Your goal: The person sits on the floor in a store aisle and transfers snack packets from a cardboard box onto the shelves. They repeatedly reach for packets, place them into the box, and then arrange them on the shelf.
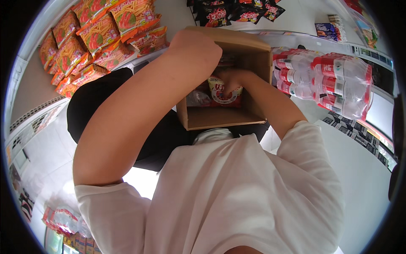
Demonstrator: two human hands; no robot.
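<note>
An open cardboard box rests against my lap, its opening towards me. My right hand reaches inside it, with the thumb and fingers on a red and cream printed food package. Beside that package lies a clear plastic-wrapped item, too dim to name. My left hand is bent over the box's far left edge. Its fingers are hidden behind the wrist, so what they hold or touch cannot be made out.
Orange snack bags are piled on a shelf at the upper left. Black snack packets lie on the white shelf ahead. Shrink-wrapped bottle packs stand at right, above small dark boxes. More wrapped bottles appear at lower left.
</note>
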